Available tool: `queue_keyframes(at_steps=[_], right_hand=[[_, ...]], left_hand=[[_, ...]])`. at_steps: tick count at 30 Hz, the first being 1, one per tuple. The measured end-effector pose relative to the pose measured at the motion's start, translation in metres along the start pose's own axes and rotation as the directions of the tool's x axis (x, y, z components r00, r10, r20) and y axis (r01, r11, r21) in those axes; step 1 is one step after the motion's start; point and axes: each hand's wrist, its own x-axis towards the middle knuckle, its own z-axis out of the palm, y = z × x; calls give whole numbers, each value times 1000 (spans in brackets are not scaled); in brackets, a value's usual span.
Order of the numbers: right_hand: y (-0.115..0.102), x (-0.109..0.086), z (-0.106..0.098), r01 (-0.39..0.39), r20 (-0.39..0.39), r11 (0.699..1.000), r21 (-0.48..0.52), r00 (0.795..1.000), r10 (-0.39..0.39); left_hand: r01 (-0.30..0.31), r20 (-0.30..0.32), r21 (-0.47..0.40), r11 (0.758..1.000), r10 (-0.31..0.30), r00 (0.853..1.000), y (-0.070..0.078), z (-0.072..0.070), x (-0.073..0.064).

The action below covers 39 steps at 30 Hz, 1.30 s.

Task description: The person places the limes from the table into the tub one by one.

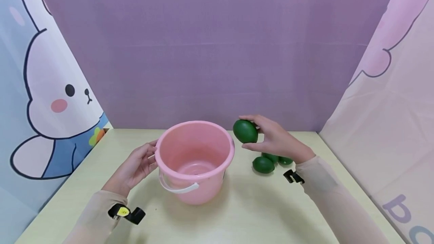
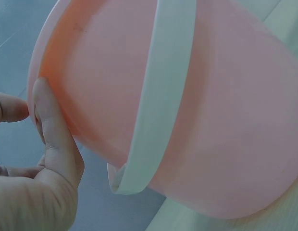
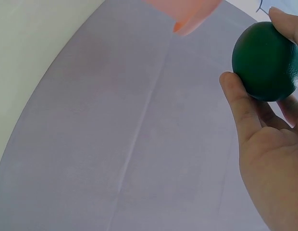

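A pink plastic bucket (image 1: 200, 185) with a white handle (image 1: 181, 189) stands upright on the table, its inside bare in the head view. At its left side my left hand (image 1: 137, 166) holds the rim; the left wrist view shows thumb (image 2: 48, 115) and a finger meeting at that edge. To the right of the rim, my right hand (image 1: 276, 140) grips a glossy dark green lime (image 1: 245, 131) between thumb and fingers, above the table. In the right wrist view the lime (image 3: 265, 62) sits between the fingertips, with part of the bucket (image 3: 190, 14) beyond.
Several more limes (image 1: 263, 165) lie together on the pale table (image 1: 210, 223) below my right hand. A purple cloth (image 1: 217, 48) hangs behind the table. Printed cloths with a cartoon rabbit (image 1: 57, 82) at left and lettering at right (image 1: 398, 208) flank it.
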Motion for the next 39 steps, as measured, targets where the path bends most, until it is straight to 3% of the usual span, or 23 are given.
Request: queue_keyframes(at_steps=[16,39], right_hand=[[-5,17,7,28,10,997,75,1000,-29],[-10,35,23,4,39,992,128,999,-9]], left_hand=[[-9,11,-12,1000,9,1000,-1,0,0],[-7,13,-16,1000,8,1000,-1,-2,1]])
